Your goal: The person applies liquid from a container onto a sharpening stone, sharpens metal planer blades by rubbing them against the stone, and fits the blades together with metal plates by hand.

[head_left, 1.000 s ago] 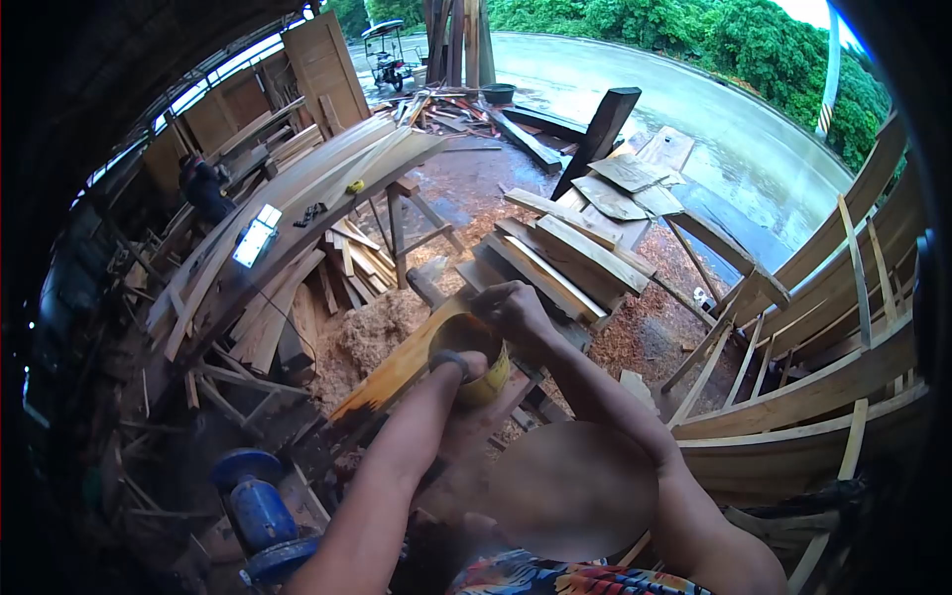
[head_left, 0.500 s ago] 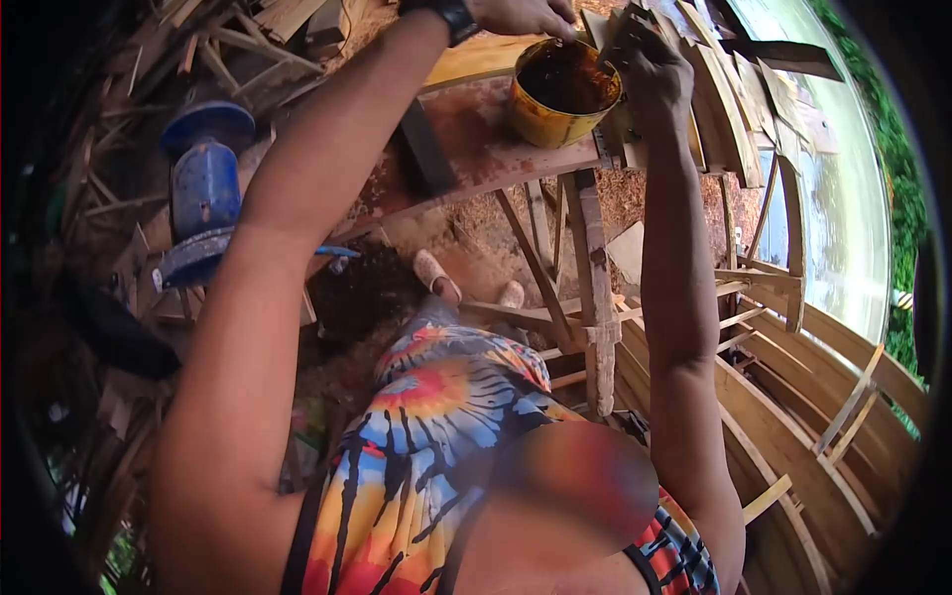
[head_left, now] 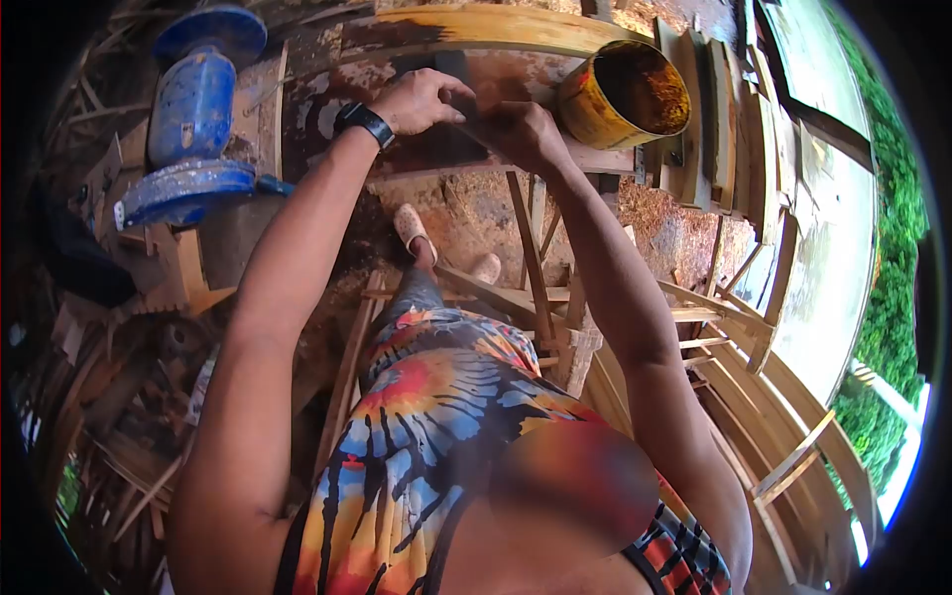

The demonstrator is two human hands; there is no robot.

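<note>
My left hand (head_left: 421, 102), with a dark watch (head_left: 365, 125) on its wrist, is over the bench at the near end of a dark strip (head_left: 458, 74). Its thumb and forefinger are bent with a gap between them, and nothing shows in it. Just right of it, my right hand (head_left: 531, 134) is closed over the same strip; what its fingers hold is hidden. A yellow, stained bucket (head_left: 585, 104) stands on the bench (head_left: 407, 162) to the right, with dark brown residue on its inner wall.
A blue machine (head_left: 193, 109) with round flanges stands left of the bench. Stacked wooden slats (head_left: 719, 119) lie right of the bucket. Curved wooden pieces (head_left: 783, 387) fill the lower right, above a floor (head_left: 476, 213) strewn with shavings. A light plank (head_left: 496, 25) runs along the bench's back.
Both hands have left the bucket's rim and moved left and nearer to me, over the dark strip. The camera view has shifted, so the bucket and blue machine appear in different places.
</note>
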